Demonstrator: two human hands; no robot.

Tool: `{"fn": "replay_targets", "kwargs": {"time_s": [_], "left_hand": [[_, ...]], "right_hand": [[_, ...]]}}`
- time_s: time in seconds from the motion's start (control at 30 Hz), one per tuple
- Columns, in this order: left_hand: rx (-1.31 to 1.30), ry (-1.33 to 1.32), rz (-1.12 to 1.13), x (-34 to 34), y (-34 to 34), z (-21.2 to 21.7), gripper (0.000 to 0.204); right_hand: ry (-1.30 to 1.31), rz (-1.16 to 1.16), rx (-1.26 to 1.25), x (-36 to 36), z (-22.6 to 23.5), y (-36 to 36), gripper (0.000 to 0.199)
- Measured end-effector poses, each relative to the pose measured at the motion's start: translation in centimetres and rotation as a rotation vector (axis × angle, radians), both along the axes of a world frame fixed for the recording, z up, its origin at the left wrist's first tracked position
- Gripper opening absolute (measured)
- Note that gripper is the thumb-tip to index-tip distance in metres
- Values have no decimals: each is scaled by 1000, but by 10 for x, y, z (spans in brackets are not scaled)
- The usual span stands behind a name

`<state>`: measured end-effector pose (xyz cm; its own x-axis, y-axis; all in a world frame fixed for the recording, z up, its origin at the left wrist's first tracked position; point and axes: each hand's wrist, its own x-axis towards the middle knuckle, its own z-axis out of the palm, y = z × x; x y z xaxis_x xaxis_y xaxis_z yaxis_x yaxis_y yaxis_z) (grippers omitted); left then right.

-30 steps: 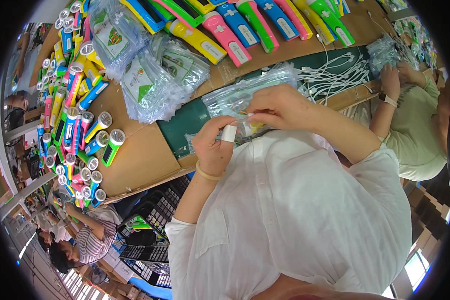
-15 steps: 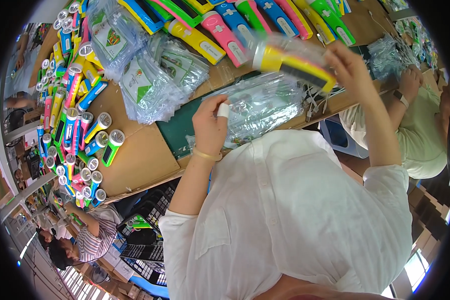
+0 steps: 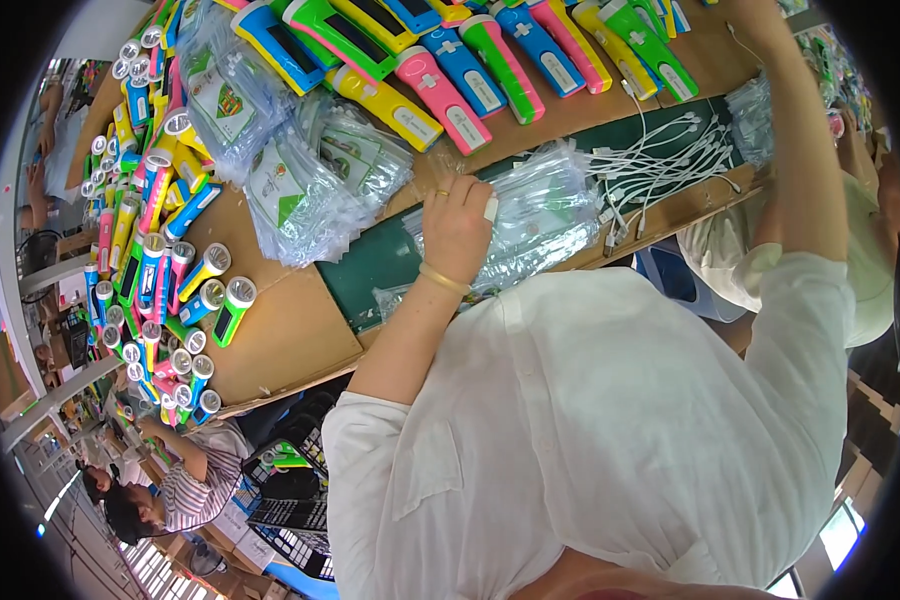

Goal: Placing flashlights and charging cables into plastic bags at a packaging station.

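My left hand (image 3: 458,226), with a ring and white tape on its fingers, lies at the left end of a stack of clear printed plastic bags (image 3: 545,215). Its fingers are curled together on a clear plastic bag, whose edge shows above the knuckles. Far out at the upper right, my right hand (image 3: 755,22) is cut off by the picture's top edge, so its fingers and anything in them are hidden. Beyond the stack, colourful flashlights (image 3: 445,97) lie in a row. White charging cables (image 3: 660,165) spread out to the right of the bags.
More bags (image 3: 295,195) are heaped on the cardboard (image 3: 270,310) at left. A large pile of flashlights (image 3: 150,260) covers the table's left end. Black crates (image 3: 295,500) stand below the table edge. Co-workers sit at the right and lower left; one wears a striped shirt (image 3: 205,485).
My right hand has swung up and to the right, and the bagged yellow flashlight it held is out of sight. My left hand has moved right, onto the bag stack.
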<state>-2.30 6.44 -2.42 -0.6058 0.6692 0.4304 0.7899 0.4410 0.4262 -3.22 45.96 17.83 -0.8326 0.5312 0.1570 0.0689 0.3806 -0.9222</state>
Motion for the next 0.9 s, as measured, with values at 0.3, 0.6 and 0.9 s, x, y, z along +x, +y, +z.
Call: {"fn": "replay_targets", "kwargs": {"time_s": [0.3,0.6,0.9], "left_hand": [[134,-273,-44,4,-13,3,21],[225,-489,149,10,-64,17,18],[289,-704,163,18,-67,30,17]], "right_hand": [[3,761,641,61,-168,-204,16],[-82,728,658,66,-170,-190,16],[74,914,389,61,-178,-222,32]]}}
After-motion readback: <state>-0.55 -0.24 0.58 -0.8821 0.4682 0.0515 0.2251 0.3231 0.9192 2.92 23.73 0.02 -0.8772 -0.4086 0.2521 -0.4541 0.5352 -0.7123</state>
